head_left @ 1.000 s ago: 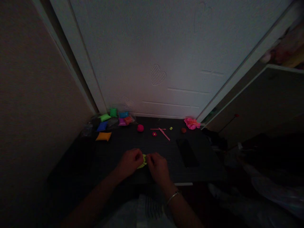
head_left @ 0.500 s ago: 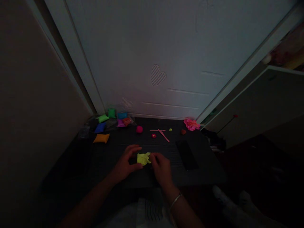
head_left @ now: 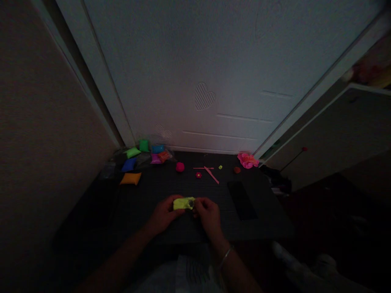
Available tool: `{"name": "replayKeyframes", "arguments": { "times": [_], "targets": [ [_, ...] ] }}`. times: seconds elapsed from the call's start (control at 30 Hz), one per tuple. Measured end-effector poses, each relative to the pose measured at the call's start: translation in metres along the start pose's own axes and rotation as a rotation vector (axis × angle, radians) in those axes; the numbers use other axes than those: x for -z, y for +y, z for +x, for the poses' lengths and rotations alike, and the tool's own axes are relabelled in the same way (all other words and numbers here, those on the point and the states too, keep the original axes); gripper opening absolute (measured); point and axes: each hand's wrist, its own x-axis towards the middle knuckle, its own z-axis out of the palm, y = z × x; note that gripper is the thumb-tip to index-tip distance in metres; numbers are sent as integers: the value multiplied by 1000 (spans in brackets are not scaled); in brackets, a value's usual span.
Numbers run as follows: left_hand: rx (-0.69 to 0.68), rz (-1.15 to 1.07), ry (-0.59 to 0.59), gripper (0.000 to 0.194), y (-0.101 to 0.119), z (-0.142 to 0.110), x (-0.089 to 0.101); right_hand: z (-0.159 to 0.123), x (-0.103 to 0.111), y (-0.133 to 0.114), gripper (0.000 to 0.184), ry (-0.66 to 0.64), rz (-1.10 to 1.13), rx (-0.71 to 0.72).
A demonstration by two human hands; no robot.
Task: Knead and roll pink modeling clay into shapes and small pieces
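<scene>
A small yellow clay packet (head_left: 182,203) is held level above the dark table, with a grey see-through patch at its right end. My left hand (head_left: 165,213) is closed on the packet's left part, fingers along the far edge and thumb along the near edge. With thumb and fingertips together, my right hand (head_left: 208,213) pinches the packet's right end. Beyond my hands lie a small dark pink flower with a pale centre (head_left: 198,175), a magenta ball (head_left: 180,167) and two thin pink modelling tools (head_left: 211,175) that cross.
Several coloured packets, among them an orange one (head_left: 130,178) and a blue one (head_left: 128,164), lie at the table's left. A black phone-like slab (head_left: 242,200) rests to the right. Behind it are a brown lump (head_left: 237,170), a yellow bit (head_left: 220,167) and pink petals (head_left: 248,160).
My left fingers, apart around the packet before, have closed on it. The packet now looks longer and flatter, with a grey patch showing near my right fingertips.
</scene>
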Motion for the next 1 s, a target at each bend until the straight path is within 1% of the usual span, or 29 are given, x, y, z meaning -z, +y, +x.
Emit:
{"name": "replayKeyframes", "arguments": {
  "times": [0.1,0.2,0.27,0.33,0.4,0.47,0.6,0.7,0.8,0.9,1.0],
  "targets": [
    [51,-27,21,35,3,1,-1,1,0,2,24,-4,-22,28],
    [57,-49,32,34,4,2,-1,1,0,5,24,-6,-73,76],
    [62,-65,49,35,3,4,0,0,1,6,23,34,-117,155],
    [77,-89,60,38,1,5,1,-2,3,6,20,58,-184,285],
    [86,-114,40,41,-2,5,2,-4,6,4,15,7,-258,418],
    [79,-128,1,42,-3,5,2,-6,8,2,15,-97,-310,502],
    [46,-119,-45,38,2,3,3,-8,11,0,25,-233,-366,551],
    [20,-72,-65,35,5,2,4,-9,13,1,29,-286,-411,561],
    [-5,-38,-69,36,5,2,4,-10,13,3,32,-312,-433,520],
    [-25,-11,-84,38,2,3,3,-11,10,7,39,-359,-379,373],
    [-33,15,-105,40,0,3,3,-13,4,11,41,-358,-266,187]
  ]
}}
